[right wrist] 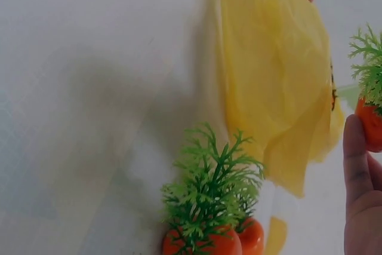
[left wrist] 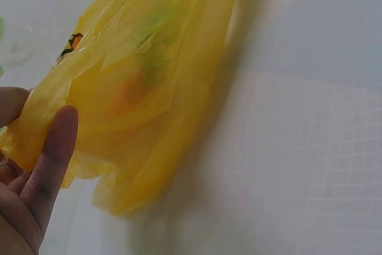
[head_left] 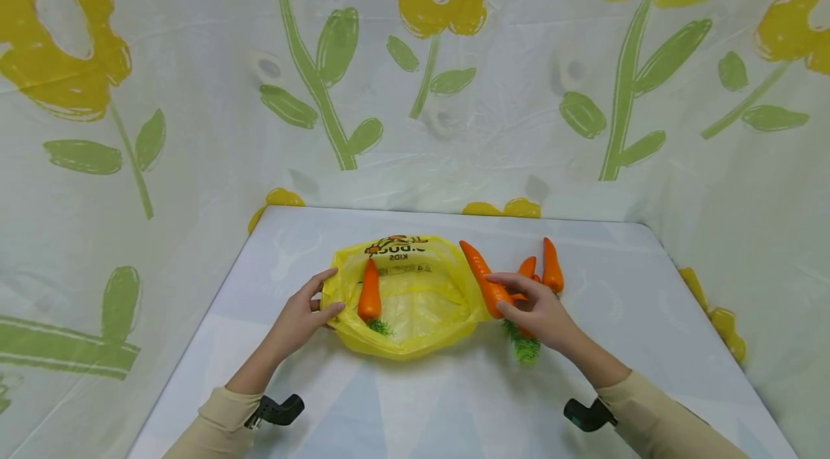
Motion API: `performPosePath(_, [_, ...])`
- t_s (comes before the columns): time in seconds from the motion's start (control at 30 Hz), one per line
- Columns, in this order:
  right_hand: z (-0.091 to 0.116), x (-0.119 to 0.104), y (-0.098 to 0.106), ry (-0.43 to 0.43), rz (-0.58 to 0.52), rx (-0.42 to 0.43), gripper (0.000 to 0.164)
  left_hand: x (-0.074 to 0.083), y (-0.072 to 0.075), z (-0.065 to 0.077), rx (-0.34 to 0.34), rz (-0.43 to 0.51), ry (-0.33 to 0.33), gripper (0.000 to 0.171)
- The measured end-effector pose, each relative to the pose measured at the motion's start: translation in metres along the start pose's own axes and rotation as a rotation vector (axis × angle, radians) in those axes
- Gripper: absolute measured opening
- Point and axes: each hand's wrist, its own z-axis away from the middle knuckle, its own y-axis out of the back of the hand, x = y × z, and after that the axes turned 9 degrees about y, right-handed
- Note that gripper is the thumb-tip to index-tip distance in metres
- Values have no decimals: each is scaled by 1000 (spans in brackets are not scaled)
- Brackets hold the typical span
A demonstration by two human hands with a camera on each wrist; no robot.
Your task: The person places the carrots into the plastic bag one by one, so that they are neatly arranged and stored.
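Observation:
A yellow plastic bag (head_left: 421,315) with printed cartoon lettering lies on the table, its mouth spread toward me. The left hand (head_left: 305,311) pinches the bag's left edge between thumb and fingers, as the left wrist view also shows. Inside the bag one orange toy carrot (head_left: 369,293) with a green leafy top is visible. Just off the bag's right side, the right hand (head_left: 534,308) grips another toy carrot (head_left: 476,268) near its leafy end, its tip pointing up and left. In the right wrist view that carrot's leafy top (right wrist: 370,70) rises above the fingers.
Several more toy carrots (head_left: 552,268) lie on the table right of the bag, partly behind the right hand. The white table (head_left: 402,408) ends at a curtain (head_left: 493,142) printed with yellow flowers. A black wrist camera (head_left: 279,410) sits on the left sleeve.

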Motion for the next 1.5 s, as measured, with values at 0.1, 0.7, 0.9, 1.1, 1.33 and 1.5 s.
performPosePath(0.1, [-3, -1, -3, 12, -18, -18, 40, 0, 0, 0, -1, -2, 0, 70])
performPosePath(0.7, [-24, -7, -20, -31, -89, -125, 39, 1, -1, 1, -12, 5, -18, 70])
performPosePath(0.9, [-31, -6, -29, -29, -114, -147, 40, 0, -1, 1, -12, 4, -25, 70])
performPosePath(1.1, [-37, -7, -35, -52, -125, -161, 41, 0, -2, 0, 0, -17, -28, 69])
performPosePath(1.33, [-43, -7, -43, -47, -100, -174, 41, 1, -3, 0, 7, -20, -13, 69])
performPosePath(1.5, [-49, -6, -50, -50, -85, -171, 41, 1, -3, -1, 9, -26, -12, 69])
